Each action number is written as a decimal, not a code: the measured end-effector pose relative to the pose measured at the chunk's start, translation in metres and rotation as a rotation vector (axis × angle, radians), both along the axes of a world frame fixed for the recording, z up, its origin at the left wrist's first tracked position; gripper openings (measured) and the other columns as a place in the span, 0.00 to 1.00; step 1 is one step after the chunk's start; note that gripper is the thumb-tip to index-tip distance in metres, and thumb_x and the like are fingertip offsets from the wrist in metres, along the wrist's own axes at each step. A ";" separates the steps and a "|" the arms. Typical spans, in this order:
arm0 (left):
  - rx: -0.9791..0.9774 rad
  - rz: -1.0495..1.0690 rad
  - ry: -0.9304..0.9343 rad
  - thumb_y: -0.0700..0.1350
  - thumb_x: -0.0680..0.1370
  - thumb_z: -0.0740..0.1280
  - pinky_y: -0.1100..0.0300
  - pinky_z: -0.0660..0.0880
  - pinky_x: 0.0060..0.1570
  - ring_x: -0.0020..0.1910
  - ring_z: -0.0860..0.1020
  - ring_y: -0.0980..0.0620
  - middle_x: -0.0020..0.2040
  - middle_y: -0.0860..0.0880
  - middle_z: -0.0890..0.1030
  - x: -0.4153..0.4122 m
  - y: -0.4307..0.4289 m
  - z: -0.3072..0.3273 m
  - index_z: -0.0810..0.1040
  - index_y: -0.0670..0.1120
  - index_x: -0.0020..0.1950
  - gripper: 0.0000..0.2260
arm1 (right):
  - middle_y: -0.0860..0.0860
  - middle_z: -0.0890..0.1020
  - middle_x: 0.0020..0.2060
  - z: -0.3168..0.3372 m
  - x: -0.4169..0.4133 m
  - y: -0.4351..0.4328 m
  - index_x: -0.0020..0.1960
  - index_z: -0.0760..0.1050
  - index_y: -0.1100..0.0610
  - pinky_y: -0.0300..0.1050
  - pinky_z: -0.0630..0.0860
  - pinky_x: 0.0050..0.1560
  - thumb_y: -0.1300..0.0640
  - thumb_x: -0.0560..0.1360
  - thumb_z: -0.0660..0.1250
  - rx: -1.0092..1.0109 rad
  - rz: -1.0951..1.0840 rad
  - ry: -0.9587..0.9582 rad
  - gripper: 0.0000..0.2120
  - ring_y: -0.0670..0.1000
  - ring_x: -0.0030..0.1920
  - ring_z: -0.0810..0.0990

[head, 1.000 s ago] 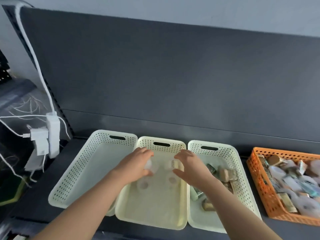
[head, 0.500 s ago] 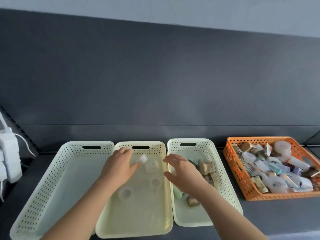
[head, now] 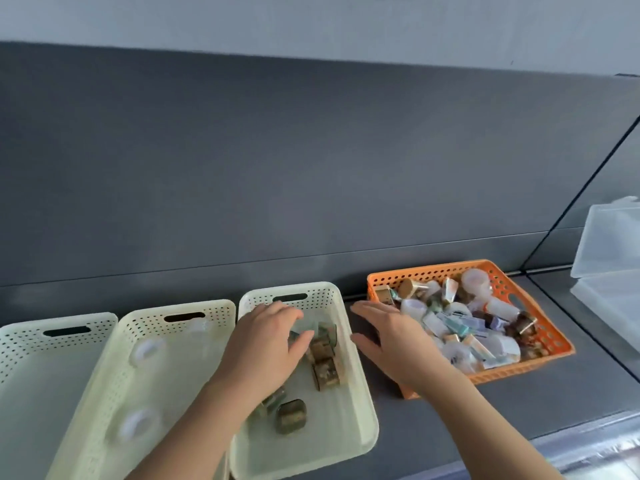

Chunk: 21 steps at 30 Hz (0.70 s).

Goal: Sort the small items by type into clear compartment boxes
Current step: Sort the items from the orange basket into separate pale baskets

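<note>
Three pale cream perforated baskets stand in a row. The left basket shows nothing inside. The middle basket holds translucent white round items. The right cream basket holds brown and green small packets. My left hand hovers over this basket, fingers relaxed, holding nothing I can see. My right hand is spread flat between that basket and the orange basket, which is heaped with mixed small items.
Clear plastic lidded boxes sit at the far right on the dark grey shelf. A dark back panel rises behind the baskets. A pale edge strip runs along the shelf front at the lower right.
The view has swung right. My left hand moved from the middle basket to over the right cream basket. My right hand moved from that basket toward the orange one.
</note>
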<state>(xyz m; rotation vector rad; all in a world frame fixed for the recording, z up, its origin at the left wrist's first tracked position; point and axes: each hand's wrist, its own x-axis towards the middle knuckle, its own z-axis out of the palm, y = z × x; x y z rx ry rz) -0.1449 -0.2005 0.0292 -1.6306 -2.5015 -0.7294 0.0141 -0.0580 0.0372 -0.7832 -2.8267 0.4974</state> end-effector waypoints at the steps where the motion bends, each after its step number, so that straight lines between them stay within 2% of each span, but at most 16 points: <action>1: 0.005 -0.017 -0.019 0.55 0.77 0.65 0.58 0.71 0.55 0.55 0.76 0.51 0.54 0.54 0.80 0.012 0.015 0.000 0.79 0.49 0.58 0.15 | 0.44 0.71 0.70 0.000 0.014 0.016 0.71 0.68 0.50 0.41 0.70 0.62 0.49 0.78 0.63 -0.001 -0.028 0.000 0.23 0.47 0.66 0.72; 5: -0.004 -0.069 -0.055 0.57 0.78 0.62 0.60 0.70 0.57 0.58 0.74 0.54 0.58 0.56 0.78 0.060 0.079 0.001 0.77 0.51 0.62 0.16 | 0.46 0.74 0.67 0.003 0.072 0.081 0.69 0.71 0.50 0.41 0.70 0.60 0.51 0.77 0.66 -0.045 -0.137 0.009 0.21 0.48 0.64 0.74; 10: -0.110 -0.102 -0.087 0.57 0.78 0.62 0.58 0.73 0.52 0.54 0.75 0.53 0.55 0.55 0.78 0.107 0.149 -0.007 0.77 0.52 0.59 0.15 | 0.48 0.82 0.57 -0.003 0.133 0.153 0.64 0.76 0.51 0.41 0.72 0.49 0.53 0.76 0.67 -0.099 -0.224 0.003 0.16 0.49 0.53 0.80; 13: -0.166 -0.147 -0.172 0.54 0.78 0.64 0.59 0.72 0.54 0.58 0.74 0.53 0.59 0.54 0.76 0.124 0.182 -0.016 0.75 0.52 0.65 0.16 | 0.46 0.82 0.56 -0.013 0.151 0.180 0.60 0.79 0.52 0.38 0.67 0.51 0.55 0.77 0.67 -0.142 -0.190 -0.015 0.13 0.48 0.56 0.79; 16: -0.263 -0.229 -0.266 0.49 0.79 0.65 0.58 0.67 0.63 0.65 0.70 0.54 0.66 0.55 0.72 0.133 0.212 -0.024 0.73 0.52 0.68 0.18 | 0.48 0.83 0.52 -0.022 0.155 0.197 0.54 0.81 0.55 0.46 0.73 0.55 0.56 0.76 0.67 -0.161 -0.098 -0.080 0.09 0.50 0.54 0.80; 18: -0.348 -0.288 -0.278 0.46 0.78 0.66 0.57 0.66 0.65 0.66 0.68 0.55 0.66 0.56 0.73 0.134 0.227 -0.029 0.74 0.54 0.67 0.17 | 0.49 0.83 0.51 -0.027 0.152 0.206 0.56 0.81 0.54 0.48 0.76 0.53 0.55 0.76 0.68 -0.155 -0.036 -0.098 0.10 0.50 0.53 0.80; 21: -0.477 -0.311 -0.281 0.48 0.77 0.68 0.55 0.68 0.62 0.63 0.69 0.54 0.63 0.56 0.74 0.133 0.241 -0.034 0.76 0.57 0.63 0.15 | 0.50 0.82 0.53 -0.033 0.144 0.218 0.59 0.80 0.51 0.45 0.75 0.53 0.54 0.76 0.67 -0.128 0.023 -0.146 0.13 0.49 0.55 0.77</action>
